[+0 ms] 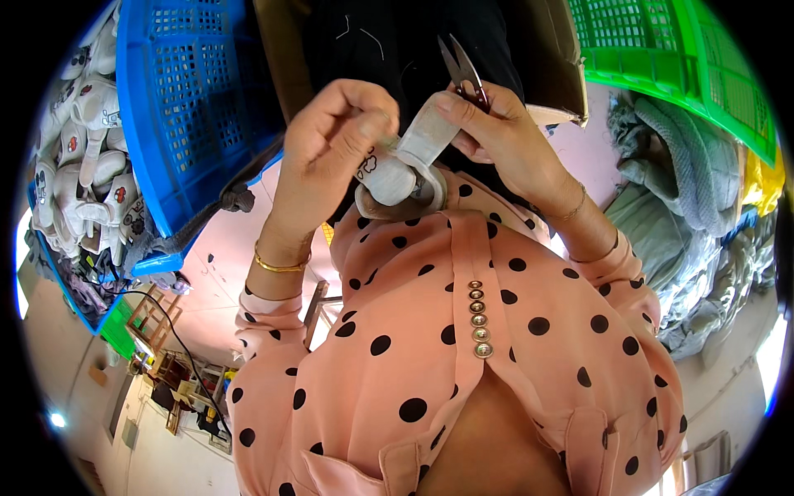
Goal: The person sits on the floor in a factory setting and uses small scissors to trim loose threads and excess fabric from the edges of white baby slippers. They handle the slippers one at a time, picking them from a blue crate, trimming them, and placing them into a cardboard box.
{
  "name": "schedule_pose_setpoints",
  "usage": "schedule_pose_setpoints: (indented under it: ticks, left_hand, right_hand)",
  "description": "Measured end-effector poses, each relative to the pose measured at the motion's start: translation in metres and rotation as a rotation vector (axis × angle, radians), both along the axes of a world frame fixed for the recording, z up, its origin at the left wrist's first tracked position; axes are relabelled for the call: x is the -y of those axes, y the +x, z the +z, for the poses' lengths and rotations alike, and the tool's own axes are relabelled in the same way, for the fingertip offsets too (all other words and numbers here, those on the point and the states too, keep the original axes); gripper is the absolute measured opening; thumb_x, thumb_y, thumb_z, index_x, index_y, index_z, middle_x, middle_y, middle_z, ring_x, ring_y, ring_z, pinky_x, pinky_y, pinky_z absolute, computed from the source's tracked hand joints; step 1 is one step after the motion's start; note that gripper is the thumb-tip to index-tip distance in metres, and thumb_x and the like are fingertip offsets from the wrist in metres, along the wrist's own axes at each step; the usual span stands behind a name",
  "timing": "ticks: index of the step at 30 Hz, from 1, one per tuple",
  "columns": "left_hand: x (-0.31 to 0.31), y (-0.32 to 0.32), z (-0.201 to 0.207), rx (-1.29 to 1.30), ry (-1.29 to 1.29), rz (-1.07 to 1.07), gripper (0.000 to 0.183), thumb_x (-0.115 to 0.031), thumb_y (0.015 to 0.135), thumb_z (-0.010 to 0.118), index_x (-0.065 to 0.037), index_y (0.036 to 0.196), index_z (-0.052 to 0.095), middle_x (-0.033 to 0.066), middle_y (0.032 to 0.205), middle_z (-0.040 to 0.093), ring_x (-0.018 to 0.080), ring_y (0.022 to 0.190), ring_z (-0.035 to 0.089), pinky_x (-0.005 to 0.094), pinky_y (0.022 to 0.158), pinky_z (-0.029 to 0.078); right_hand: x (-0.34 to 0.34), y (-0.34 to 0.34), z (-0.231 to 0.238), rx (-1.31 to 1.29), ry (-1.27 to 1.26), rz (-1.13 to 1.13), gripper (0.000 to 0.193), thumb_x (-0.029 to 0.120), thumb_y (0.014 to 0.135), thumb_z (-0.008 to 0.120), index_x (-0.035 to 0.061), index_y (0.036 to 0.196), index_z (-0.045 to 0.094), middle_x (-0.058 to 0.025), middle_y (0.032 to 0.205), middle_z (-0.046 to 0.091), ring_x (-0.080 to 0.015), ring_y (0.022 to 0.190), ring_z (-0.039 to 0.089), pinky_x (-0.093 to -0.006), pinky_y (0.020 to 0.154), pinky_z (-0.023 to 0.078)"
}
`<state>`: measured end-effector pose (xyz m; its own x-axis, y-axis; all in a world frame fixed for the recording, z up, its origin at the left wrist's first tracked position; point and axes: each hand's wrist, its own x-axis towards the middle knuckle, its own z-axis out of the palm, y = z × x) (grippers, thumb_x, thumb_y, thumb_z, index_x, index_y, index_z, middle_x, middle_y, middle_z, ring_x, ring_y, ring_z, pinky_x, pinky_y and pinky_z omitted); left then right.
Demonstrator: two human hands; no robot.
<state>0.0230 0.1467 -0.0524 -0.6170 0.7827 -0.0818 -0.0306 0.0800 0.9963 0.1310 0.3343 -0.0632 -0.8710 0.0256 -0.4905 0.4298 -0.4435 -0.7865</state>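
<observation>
My right hand (504, 128) grips a pair of small scissors (465, 73), blades pointing up and apart, dark handles tucked in the palm. Between its thumb and fingers it also pinches the end of a light grey fabric slipper (430, 132). The slipper hangs in front of my lap, with a rounded end and a black line drawing on its side. Beside it, my left hand (343, 124) is raised with curled fingers, thumb pressed to the index finger. Whatever this pinch holds is too small to make out.
A blue plastic basket (194, 107) stands at the left, beyond it a pile of similar white slippers (95, 157). A cardboard box (552, 58) is around my legs. At the right are a green basket (653, 37) and grey fabric bundles (686, 174). Loose threads lie on my dark trousers (360, 41).
</observation>
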Motion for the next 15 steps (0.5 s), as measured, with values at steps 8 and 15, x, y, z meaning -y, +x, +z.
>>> schedule_pose_setpoints:
  ticks: [8, 15]
  left_hand:
    - [-0.010, 0.005, -0.001, 0.076, -0.313, -0.125, 0.025, -0.014, 0.095, 0.063, 0.002, 0.115, 0.063, 0.0060, 0.098, 0.069, 0.0092, 0.083, 0.063, 0.0218, 0.072, 0.051]
    - [-0.013, 0.000, -0.008, 0.214, -0.358, -0.027, 0.023, -0.014, 0.091, 0.069, 0.004, 0.104, 0.070, 0.0071, 0.084, 0.071, 0.0079, 0.074, 0.062, 0.0212, 0.067, 0.050]
  right_hand:
    - [-0.005, 0.000, -0.011, -0.056, 0.138, 0.031, 0.027, 0.030, 0.100, 0.057, 0.0044, 0.092, 0.062, 0.0049, 0.062, 0.044, -0.0031, 0.054, 0.038, -0.0205, 0.049, 0.031]
    - [-0.021, 0.024, -0.011, -0.505, 1.395, 0.064, 0.032, 0.037, 0.091, 0.067, 0.0063, 0.088, 0.057, -0.0039, 0.062, 0.057, -0.0179, 0.054, 0.057, -0.0290, 0.049, 0.044]
